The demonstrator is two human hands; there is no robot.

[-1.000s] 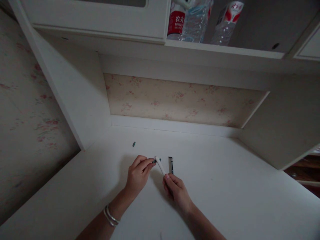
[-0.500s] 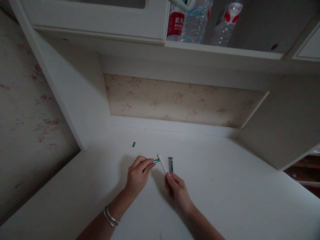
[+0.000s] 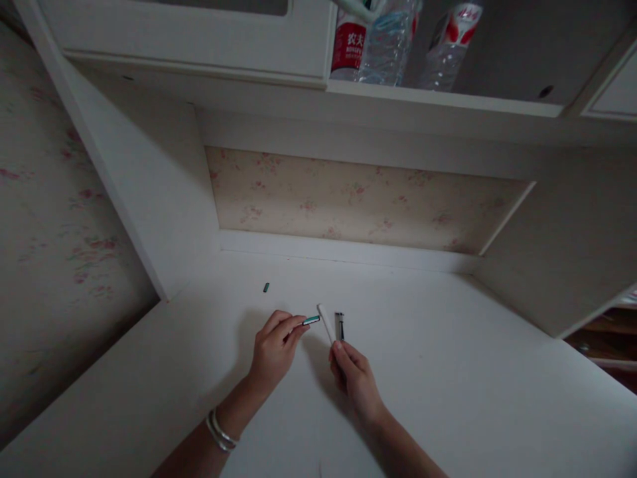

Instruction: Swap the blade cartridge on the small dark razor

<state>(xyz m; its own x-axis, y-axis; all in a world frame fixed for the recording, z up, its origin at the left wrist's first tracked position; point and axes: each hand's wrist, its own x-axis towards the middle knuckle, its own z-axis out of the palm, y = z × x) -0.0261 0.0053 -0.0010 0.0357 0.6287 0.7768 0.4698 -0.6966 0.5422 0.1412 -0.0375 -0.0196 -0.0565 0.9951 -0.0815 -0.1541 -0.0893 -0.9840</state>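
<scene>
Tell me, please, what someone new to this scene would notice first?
Two bare hands meet mid-desk: the left hand pinches a small green stick, and the right hand holds a slim white tube angled up toward it. A small dark metal clip-like piece lies just right of the tube on the white desk, and clear plastic water bottles stand on the shelf above.

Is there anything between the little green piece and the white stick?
Nothing visible. The left hand pinches the green piece, the right hand holds the white stick; only bare desk shows in the gap between their tips.
</scene>
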